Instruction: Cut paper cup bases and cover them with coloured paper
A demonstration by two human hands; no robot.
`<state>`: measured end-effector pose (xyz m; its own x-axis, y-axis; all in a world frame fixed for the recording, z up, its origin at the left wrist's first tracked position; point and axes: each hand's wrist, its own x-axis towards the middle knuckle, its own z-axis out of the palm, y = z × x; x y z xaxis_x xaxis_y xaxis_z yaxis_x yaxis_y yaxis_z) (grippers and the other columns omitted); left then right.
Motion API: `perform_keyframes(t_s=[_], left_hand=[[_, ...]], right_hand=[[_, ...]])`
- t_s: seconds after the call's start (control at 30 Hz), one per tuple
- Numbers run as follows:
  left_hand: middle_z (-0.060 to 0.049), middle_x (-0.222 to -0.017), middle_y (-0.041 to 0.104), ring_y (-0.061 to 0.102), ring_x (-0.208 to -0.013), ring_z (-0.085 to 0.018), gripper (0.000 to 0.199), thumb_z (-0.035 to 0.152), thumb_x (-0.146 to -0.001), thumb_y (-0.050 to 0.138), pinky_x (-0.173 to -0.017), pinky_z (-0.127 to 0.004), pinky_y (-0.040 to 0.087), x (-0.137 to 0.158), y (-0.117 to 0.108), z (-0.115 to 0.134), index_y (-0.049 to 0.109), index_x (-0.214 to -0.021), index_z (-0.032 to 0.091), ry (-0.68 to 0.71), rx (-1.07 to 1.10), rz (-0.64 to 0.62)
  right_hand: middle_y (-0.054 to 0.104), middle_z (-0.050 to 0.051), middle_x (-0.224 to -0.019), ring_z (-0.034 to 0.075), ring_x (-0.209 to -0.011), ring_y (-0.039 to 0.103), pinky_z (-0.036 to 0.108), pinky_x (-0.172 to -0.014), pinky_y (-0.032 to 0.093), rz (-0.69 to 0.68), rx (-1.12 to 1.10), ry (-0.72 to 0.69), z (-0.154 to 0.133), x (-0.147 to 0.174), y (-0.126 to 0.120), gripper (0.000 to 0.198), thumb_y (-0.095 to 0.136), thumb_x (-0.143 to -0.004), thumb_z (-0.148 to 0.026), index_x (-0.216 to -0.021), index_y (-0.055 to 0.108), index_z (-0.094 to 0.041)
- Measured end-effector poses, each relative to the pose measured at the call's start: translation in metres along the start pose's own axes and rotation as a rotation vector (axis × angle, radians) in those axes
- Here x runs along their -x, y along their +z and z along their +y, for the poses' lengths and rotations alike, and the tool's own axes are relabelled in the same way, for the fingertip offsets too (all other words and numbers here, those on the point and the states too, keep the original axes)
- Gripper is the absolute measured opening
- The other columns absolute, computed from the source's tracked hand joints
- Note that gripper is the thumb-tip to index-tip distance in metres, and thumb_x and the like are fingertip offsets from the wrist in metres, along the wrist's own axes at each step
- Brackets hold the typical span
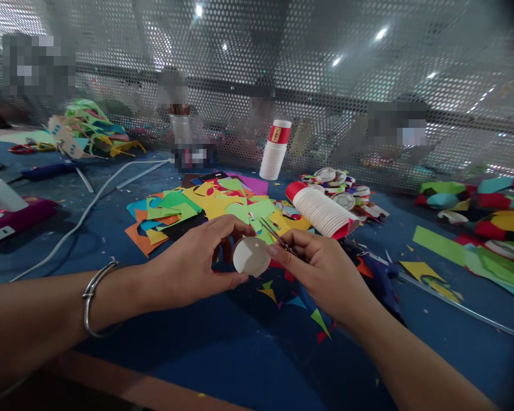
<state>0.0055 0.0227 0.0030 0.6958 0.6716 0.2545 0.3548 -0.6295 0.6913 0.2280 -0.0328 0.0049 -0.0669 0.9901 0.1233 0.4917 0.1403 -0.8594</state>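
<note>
Between the thumb and fingers of my left hand (pixel 197 257) is a white round paper disc (pixel 252 258), tilted with its flat face toward me. My right hand (pixel 321 265) is closed on a pair of scissors (pixel 278 235); the slim blades point up and left, and the handles are hidden in the fingers. Its thumb tip is at the disc's right edge; I cannot tell whether it touches. Behind the hands lies a pile of coloured paper sheets (pixel 214 200) with cut-out curves. Small paper scraps (pixel 297 302) are scattered just below.
A stack of paper cups (pixel 323 211) lies at right, another cup stack (pixel 274 151) stands behind. Cut cup pieces (pixel 342 185) are heaped nearby. A blue glue gun (pixel 379 279) lies right; a white cable (pixel 89 208) and magenta power strip (pixel 19 220) are left. A mesh partition (pixel 325 74) closes the back.
</note>
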Motion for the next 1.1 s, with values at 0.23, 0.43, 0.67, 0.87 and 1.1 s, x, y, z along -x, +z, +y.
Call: perform_keyframes(t_s=[0.23,0.43,0.67,0.87,1.1], left_hand=[[-0.004,-0.110,0.064,0.063,-0.094,-0.019,0.056,0.025,-0.078,0.078,-0.076,-0.033,0.053,-0.003,0.006,-0.005,0.045,-0.123,0.023,-0.106,0.378,-0.120],[-0.003,-0.108,0.060,0.062,-0.097,-0.018,0.057,0.021,-0.073,0.083,-0.088,-0.037,0.053,-0.006,0.011,-0.013,0.046,-0.116,0.021,-0.156,0.686,-0.181],[-0.004,-0.113,0.059,0.063,-0.100,-0.019,0.058,0.020,-0.073,0.083,-0.091,-0.039,0.052,-0.004,0.011,-0.013,0.045,-0.116,0.022,-0.173,0.682,-0.187],[-0.006,-0.116,0.062,0.062,-0.105,-0.022,0.060,0.020,-0.071,0.085,-0.090,-0.039,0.051,-0.005,0.006,-0.006,0.050,-0.119,0.021,-0.190,0.724,-0.288],[-0.003,-0.104,0.065,0.061,-0.090,-0.014,0.032,0.032,-0.090,0.068,-0.067,-0.022,0.046,-0.009,-0.007,0.003,0.060,-0.118,0.020,-0.292,0.651,-0.287]], right_hand=[[0.053,-0.002,-0.070,0.014,-0.065,0.045,0.028,-0.057,0.034,-0.011,0.060,-0.010,-0.001,0.000,0.000,0.022,0.062,-0.090,-0.036,-0.076,0.059,-0.020],[0.051,-0.003,-0.069,0.014,-0.065,0.043,0.028,-0.057,0.034,-0.014,0.064,0.005,0.001,0.001,-0.001,0.019,0.061,-0.090,-0.034,-0.078,0.061,-0.019],[0.046,-0.004,-0.066,0.013,-0.061,0.038,0.029,-0.054,0.030,-0.020,0.107,0.004,0.002,0.001,0.000,0.022,0.060,-0.091,-0.035,-0.075,0.059,-0.020],[0.047,-0.004,-0.064,0.013,-0.059,0.040,0.027,-0.053,0.030,-0.030,0.068,0.004,0.000,0.002,-0.001,0.022,0.062,-0.090,-0.035,-0.074,0.058,-0.020],[0.050,-0.004,-0.067,0.013,-0.061,0.039,0.028,-0.054,0.029,-0.067,0.116,0.001,-0.002,0.003,-0.002,0.021,0.061,-0.091,-0.035,-0.076,0.059,-0.020]])
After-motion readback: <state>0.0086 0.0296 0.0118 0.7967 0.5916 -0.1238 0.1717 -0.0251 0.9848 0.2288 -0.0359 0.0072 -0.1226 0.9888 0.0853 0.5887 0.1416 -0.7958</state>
